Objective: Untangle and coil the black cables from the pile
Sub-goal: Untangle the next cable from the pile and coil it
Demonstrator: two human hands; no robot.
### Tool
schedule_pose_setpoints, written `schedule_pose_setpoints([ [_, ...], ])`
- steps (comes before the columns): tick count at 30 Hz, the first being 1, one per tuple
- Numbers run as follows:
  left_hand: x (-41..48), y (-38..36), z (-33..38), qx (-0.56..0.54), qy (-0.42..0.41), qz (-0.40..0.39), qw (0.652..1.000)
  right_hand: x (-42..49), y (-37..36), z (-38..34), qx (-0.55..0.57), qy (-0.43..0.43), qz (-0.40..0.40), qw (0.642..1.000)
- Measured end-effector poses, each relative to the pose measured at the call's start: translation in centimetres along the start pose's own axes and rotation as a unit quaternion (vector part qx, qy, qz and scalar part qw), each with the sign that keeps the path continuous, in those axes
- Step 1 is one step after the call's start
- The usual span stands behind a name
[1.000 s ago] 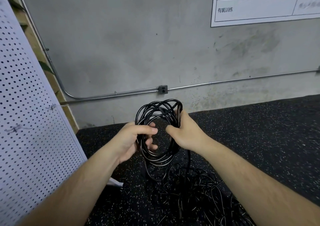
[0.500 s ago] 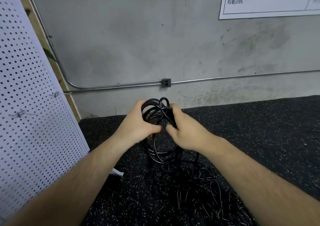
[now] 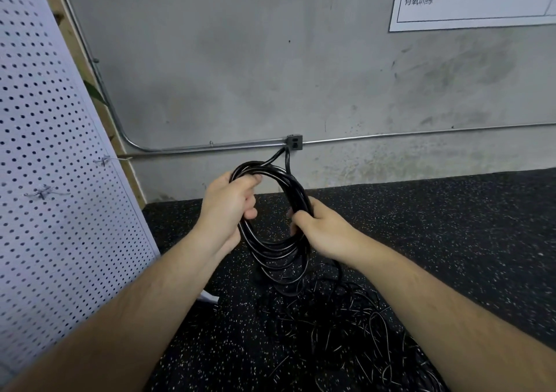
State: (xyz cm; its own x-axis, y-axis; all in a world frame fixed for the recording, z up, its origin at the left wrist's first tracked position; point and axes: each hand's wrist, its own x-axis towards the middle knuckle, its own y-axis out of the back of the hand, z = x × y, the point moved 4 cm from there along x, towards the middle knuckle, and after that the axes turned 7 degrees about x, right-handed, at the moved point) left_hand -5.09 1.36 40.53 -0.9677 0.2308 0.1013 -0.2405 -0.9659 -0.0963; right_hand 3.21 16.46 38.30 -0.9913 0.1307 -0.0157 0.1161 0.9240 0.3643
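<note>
We grip the upright coil (image 3: 278, 257), left hand (image 3: 227, 208) curled round its upper left, right hand (image 3: 322, 229) round its right side; the pile (image 3: 346, 331) lies below it.

White chart (image 3: 481, 6) with black ruled cells on the grey wall (image 3: 270, 60) at one o'clock, its lower left cell printed in black Chinese characters 有氧训练, blue handwriting along the chart's cut-off top edge too blurred to read

Wall chart (image 3: 475, 0) cropped at top, cable pile (image 3: 346, 331) cut by bottom edge
</note>
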Motion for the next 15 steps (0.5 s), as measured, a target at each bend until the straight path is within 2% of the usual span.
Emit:
schedule_pose_setpoints([
  [2,-0.2,-0.3,-0.2,0.042,-0.003,-0.023,0.999,0.1,0.1,0.1,-0.023,-0.015,0.005,1.000],
  [4,-0.4,-0.7,-0.5,0.139,-0.028,-0.044,0.989,0.3,0.9,-0.4,-0.046,0.009,0.053,0.997],
  [6,-0.5,-1.1,-0.7,0.236,-0.068,-0.050,0.968,0.4,1.5,-1.1,0.006,0.045,0.095,0.994],
  [11,-0.6,-1.3,-0.9,0.267,-0.075,-0.063,0.959,0.4,1.1,-1.8,0.110,0.041,0.011,0.993],
  [13,-0.8,-1.5,-1.0,0.295,-0.082,-0.080,0.949,0.3,1.4,-2.1,0.159,0.027,0.010,0.987],
  [15,-0.8,-1.6,-1.3,0.286,-0.069,-0.091,0.951,0.3,2.0,-2.6,0.171,0.023,0.058,0.983],
])
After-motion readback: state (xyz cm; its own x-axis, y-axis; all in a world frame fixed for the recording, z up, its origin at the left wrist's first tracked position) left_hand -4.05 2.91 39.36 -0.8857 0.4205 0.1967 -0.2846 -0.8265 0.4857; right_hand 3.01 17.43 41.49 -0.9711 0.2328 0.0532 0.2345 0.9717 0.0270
